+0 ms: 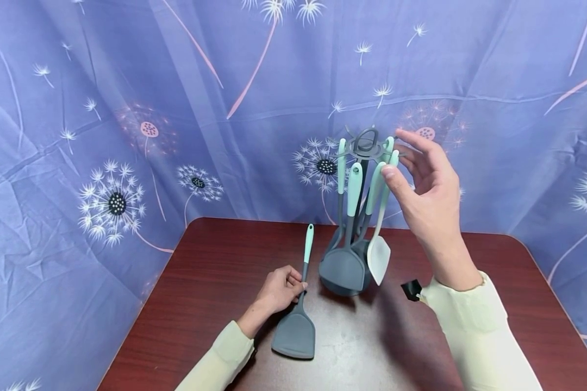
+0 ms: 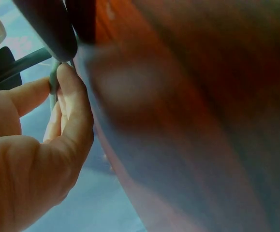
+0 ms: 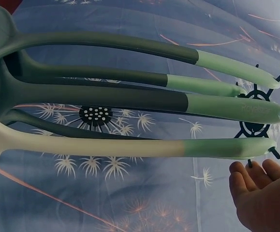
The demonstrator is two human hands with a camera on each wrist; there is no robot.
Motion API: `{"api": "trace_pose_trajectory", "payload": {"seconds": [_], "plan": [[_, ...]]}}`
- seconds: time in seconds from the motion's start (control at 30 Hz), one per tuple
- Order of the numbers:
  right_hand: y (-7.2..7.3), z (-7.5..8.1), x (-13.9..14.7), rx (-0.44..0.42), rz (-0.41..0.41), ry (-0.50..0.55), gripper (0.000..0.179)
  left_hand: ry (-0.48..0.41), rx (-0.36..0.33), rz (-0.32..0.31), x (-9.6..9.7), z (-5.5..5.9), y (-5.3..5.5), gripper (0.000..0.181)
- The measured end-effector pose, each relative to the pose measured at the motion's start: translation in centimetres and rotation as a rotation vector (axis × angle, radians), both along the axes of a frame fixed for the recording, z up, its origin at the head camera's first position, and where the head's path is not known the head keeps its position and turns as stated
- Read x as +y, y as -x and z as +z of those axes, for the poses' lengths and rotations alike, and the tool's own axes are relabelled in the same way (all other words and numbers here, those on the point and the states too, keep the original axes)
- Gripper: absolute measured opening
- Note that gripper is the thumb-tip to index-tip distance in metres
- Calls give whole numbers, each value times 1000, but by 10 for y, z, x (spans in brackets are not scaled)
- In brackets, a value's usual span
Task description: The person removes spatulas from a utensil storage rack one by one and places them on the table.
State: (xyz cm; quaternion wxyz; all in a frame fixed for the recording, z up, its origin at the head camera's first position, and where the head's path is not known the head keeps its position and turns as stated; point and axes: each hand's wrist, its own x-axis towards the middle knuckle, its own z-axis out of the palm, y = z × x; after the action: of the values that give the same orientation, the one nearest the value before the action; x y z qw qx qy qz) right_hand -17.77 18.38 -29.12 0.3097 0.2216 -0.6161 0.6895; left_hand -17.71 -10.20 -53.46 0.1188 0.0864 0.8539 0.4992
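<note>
A grey turner (image 1: 293,335) with a mint handle lies on the table at the left. My left hand (image 1: 280,289) pinches its shaft, and in the left wrist view the left hand's thumb and fingers (image 2: 72,104) close around a thin edge. A utensil rack (image 1: 367,145) stands upright with several hanging tools, among them a grey slotless turner (image 1: 342,269) and a white-headed spatula (image 1: 379,259). My right hand (image 1: 432,190) is raised beside the rack's top, fingers spread and relaxed. In the right wrist view the right hand (image 3: 263,193) sits just below the spatula's mint handle (image 3: 227,148), apart from it.
The dark red wooden table (image 1: 210,255) has rounded back corners. A blue curtain (image 1: 254,70) with dandelion prints hangs right behind it. A small black piece (image 1: 411,290) shows at the right sleeve's cuff.
</note>
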Motion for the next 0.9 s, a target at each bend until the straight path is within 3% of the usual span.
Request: {"api": "trace_pose_trajectory", "payload": {"seconds": [0.53,0.9], "plan": [[-1,0,-1,-2,4,20,56,71,40,21,5,-3,0,13],[0,-1,-1,20,-4,6,54,198,103,53,8,0,-1,13]]}}
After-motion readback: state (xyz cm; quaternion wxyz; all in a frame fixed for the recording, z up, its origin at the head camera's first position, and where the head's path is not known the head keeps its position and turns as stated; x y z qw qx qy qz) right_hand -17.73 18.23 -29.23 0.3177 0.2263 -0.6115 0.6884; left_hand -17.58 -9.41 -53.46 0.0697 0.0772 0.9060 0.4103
